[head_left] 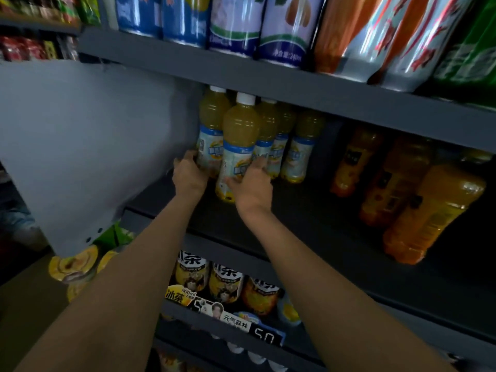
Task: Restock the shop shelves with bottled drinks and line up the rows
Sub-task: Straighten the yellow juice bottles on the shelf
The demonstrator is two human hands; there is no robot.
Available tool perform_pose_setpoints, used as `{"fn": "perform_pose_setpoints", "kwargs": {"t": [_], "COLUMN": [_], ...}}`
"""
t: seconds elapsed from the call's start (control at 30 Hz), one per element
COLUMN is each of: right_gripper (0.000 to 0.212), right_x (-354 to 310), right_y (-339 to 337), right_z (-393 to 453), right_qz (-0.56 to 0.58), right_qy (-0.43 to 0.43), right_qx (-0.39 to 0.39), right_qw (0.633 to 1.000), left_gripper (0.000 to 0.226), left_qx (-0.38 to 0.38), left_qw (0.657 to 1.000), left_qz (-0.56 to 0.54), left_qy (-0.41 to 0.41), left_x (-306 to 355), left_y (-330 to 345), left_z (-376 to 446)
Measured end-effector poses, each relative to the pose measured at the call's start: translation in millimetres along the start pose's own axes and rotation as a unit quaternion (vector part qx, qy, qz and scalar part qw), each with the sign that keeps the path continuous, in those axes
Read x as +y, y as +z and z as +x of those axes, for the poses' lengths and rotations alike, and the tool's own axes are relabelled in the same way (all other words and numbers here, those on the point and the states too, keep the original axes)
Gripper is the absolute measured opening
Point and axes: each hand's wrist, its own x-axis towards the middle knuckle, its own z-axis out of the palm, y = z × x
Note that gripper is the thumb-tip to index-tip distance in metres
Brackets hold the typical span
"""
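Several yellow juice bottles with white caps and pale blue labels stand at the left end of the dark middle shelf (308, 218). The front bottle (239, 135) leans slightly, ahead of the others. My left hand (189, 175) grips the base of the leftmost bottle (210, 130), beside the grey side panel. My right hand (251, 183) holds the lower part of the front bottle, its fingers spread across the label. Both forearms reach up from the bottom of the view.
Orange drink bottles (429, 208) stand in a row at the right of the same shelf, with bare shelf between the two groups. Cans (284, 30) fill the shelf above. Tea bottles (225, 283) and a price tag (264, 338) sit below. A grey side panel (88, 146) closes the left.
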Motion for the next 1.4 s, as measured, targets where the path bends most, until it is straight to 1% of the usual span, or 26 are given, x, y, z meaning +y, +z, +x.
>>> {"fn": "perform_pose_setpoints", "kwargs": {"t": [0.07, 0.17, 0.23, 0.3, 0.4, 0.43, 0.5, 0.57, 0.6, 0.7, 0.77, 0.8, 0.83, 0.9, 0.97, 1.03, 1.1, 1.17, 1.23, 1.27, 1.33, 1.4], "right_gripper": [0.067, 0.061, 0.06, 0.06, 0.059, 0.055, 0.044, 0.036, 0.032, 0.028, 0.026, 0.027, 0.029, 0.036, 0.043, 0.049, 0.05, 0.052, 0.053, 0.053, 0.059, 0.066], "right_x": [-6.4, -16.6, -19.8, -18.0, 0.6, 12.5, 42.0, 76.1, 92.2, 142.3, 181.6, 204.5, 231.8, 289.4, 350.6, 406.2, 459.0, 512.0, 557.2, 576.7, 615.1, 656.8], "right_y": [11.4, 28.4, 35.4, 34.2, 8.4, -4.3, -32.9, -62.4, -78.2, -120.1, -138.7, -143.7, -146.6, -151.3, -151.2, -148.1, -143.7, -134.7, -122.7, -115.8, -99.8, -79.8], "right_z": [2.9, 5.8, 6.8, 6.7, -14.0, -25.2, -56.6, -95.0, -115.7, -179.9, -221.4, -243.0, -265.1, -312.1, -364.0, -417.0, -468.8, -513.9, -546.7, -559.7, -578.9, -593.7], "right_qz": [0.008, 0.017, 0.039, 0.066, 0.095, 0.091, 0.085, 0.064, 0.054, 0.025, -0.01, -0.031, -0.052, -0.092, -0.125, -0.13, -0.133, -0.15, -0.158, -0.158, -0.153, -0.157], "right_qy": [0.011, 0.031, 0.043, 0.044, 0.032, 0.018, -0.008, -0.036, -0.05, -0.084, -0.081, -0.056, -0.014, 0.099, 0.216, 0.333, 0.413, 0.429, 0.435, 0.438, 0.449, 0.453], "right_qx": [0.016, 0.036, 0.034, 0.021, 0.003, 0.01, 0.049, 0.098, 0.116, 0.145, 0.147, 0.139, 0.124, 0.068, -0.002, -0.074, -0.144, -0.195, -0.231, -0.242, -0.245, -0.236], "right_qw": [1.0, 0.999, 0.998, 0.997, 0.995, 0.996, 0.995, 0.992, 0.991, 0.986, 0.986, 0.988, 0.991, 0.988, 0.968, 0.931, 0.889, 0.869, 0.856, 0.851, 0.846, 0.845], "left_gripper": [0.045, 0.038, 0.037, 0.036, 0.028, 0.026, 0.025, 0.027, 0.027, 0.025, 0.026, 0.029, 0.033, 0.039, 0.04, 0.038, 0.036, 0.032, 0.029, 0.029, 0.031, 0.032], "left_qx": [-0.001, 0.001, 0.011, 0.039, 0.078, 0.083, 0.072, 0.029, -0.007, -0.133, -0.24, -0.304, -0.373, -0.499, -0.581, -0.617, -0.63, -0.623, -0.609, -0.61, -0.634, -0.663], "left_qw": [1.0, 1.0, 1.0, 0.998, 0.989, 0.985, 0.979, 0.973, 0.971, 0.959, 0.942, 0.927, 0.903, 0.846, 0.794, 0.767, 0.754, 0.758, 0.769, 0.767, 0.743, 0.716], "left_qz": [0.001, 0.006, 0.007, -0.017, -0.054, -0.065, -0.085, -0.109, -0.116, -0.09, -0.057, -0.031, -0.002, 0.057, 0.108, 0.142, 0.178, 0.195, 0.194, 0.197, 0.206, 0.215], "left_qy": [-0.004, 0.01, 0.028, 0.053, 0.113, 0.134, 0.172, 0.201, 0.21, 0.234, 0.227, 0.219, 0.211, 0.181, 0.143, 0.104, 0.054, 0.01, -0.02, -0.034, -0.051, -0.036], "left_x": [-3.0, -5.9, -2.7, -1.7, -6.6, -7.5, -7.9, -10.7, -12.9, -27.3, -37.8, -44.5, -50.6, -66.7, -85.1, -104.6, -125.9, -147.4, -166.9, -175.1, -194.4, -218.9], "left_y": [0.0, -9.5, -23.3, -37.1, -56.7, -61.3, -65.4, -58.9, -51.8, -17.6, 9.2, 22.5, 35.2, 64.2, 91.4, 117.0, 143.7, 173.1, 201.6, 214.2, 240.5, 268.3], "left_z": [4.9, 2.5, -9.8, -26.0, -67.8, -86.2, -128.7, -177.9, -204.8, -287.4, -336.3, -357.7, -377.4, -414.4, -451.8, -491.0, -530.5, -568.5, -605.3, -622.8, -656.0, -685.1]}}
